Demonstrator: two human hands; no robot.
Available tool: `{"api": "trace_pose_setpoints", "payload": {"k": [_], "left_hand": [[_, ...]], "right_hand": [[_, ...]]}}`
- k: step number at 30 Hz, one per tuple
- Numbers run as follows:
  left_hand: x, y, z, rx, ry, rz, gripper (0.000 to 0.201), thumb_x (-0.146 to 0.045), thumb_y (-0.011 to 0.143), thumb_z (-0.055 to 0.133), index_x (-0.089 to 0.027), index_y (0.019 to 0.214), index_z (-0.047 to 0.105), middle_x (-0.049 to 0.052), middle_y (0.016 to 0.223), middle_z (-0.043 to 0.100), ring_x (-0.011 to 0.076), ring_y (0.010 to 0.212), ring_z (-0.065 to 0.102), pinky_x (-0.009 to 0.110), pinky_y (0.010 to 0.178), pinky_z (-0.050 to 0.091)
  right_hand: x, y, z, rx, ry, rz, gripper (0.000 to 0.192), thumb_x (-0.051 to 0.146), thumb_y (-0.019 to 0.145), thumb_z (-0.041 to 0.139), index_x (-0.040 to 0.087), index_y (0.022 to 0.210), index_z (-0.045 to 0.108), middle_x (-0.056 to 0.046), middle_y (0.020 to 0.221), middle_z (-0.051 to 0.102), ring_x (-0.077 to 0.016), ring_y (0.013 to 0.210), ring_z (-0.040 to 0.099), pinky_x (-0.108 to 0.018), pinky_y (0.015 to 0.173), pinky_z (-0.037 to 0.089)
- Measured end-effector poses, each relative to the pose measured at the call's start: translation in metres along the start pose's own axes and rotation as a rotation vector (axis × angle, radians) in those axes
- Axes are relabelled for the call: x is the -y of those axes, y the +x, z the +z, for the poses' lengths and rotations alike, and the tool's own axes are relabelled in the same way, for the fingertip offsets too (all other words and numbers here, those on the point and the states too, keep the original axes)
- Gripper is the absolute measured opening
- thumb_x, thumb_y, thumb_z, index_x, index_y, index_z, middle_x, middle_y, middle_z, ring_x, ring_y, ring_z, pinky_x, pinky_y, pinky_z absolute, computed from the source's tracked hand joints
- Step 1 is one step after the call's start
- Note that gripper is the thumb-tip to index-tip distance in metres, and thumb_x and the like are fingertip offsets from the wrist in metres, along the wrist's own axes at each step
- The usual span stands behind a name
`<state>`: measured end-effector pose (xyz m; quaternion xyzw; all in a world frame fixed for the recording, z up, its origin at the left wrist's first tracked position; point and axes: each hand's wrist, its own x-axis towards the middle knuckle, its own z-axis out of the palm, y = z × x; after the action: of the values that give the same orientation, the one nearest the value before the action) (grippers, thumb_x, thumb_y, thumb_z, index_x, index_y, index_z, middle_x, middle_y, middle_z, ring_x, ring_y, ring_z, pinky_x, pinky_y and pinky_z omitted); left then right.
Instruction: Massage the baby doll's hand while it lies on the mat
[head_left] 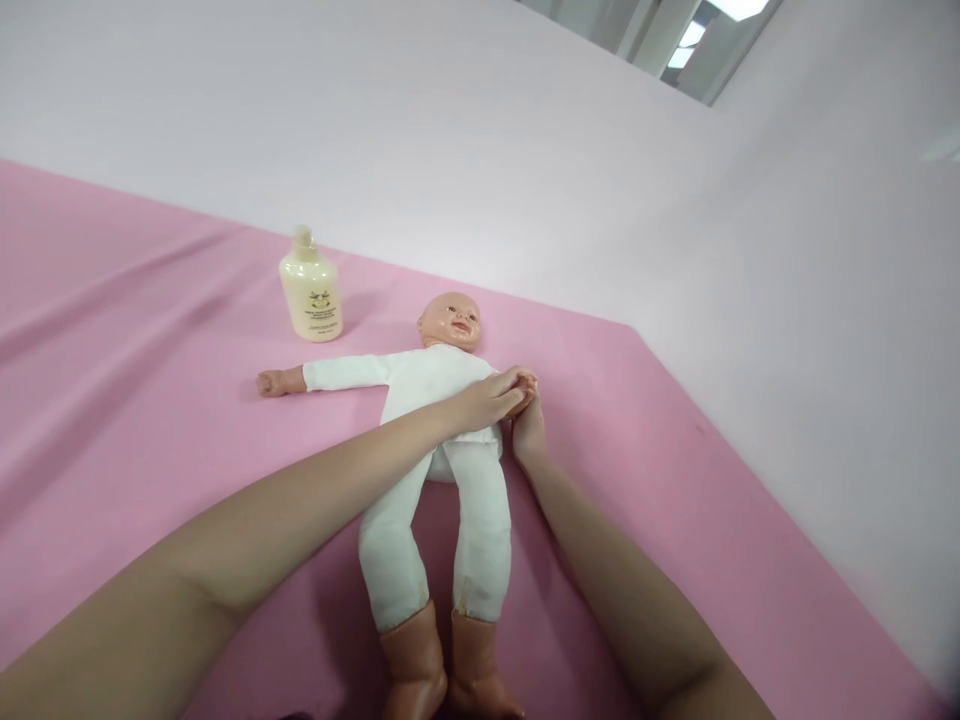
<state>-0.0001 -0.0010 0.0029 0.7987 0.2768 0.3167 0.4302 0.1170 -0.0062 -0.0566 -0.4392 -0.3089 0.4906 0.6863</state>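
Observation:
A baby doll (420, 395) in a white cloth suit lies on its back, head away from me, feet towards me. My left hand (491, 398) reaches across the doll's body and is closed on the doll's hand (519, 402) at the right side. From the right, my right hand (529, 425) wraps round that same small hand, its fingers partly hidden. The doll's other arm (349, 373) stretches out to the left. Near the doll's head, a pale yellow pump bottle (313, 295) stands upright.
A pink sheet (600, 400) with creases on the left covers the surface under the doll. White walls (420, 140) rise behind it and along the right. At the top, a gap in the wall shows ceiling lights (686, 42).

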Motion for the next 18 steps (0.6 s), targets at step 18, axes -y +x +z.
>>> {"api": "trace_pose_setpoints", "payload": {"k": [18], "left_hand": [[0.0026, 0.0007, 0.0000, 0.000, 0.001, 0.015, 0.038, -0.022, 0.089, 0.035, -0.019, 0.123, 0.052, 0.008, 0.116, 0.063, 0.0200, 0.107, 0.057, 0.035, 0.100, 0.041]], "right_hand": [[-0.0011, 0.0018, -0.0022, -0.049, -0.083, -0.012, 0.035, 0.044, 0.089, 0.040, 0.023, 0.095, 0.068, 0.000, 0.094, 0.073, -0.0142, 0.098, 0.066, -0.029, 0.091, 0.050]]}}
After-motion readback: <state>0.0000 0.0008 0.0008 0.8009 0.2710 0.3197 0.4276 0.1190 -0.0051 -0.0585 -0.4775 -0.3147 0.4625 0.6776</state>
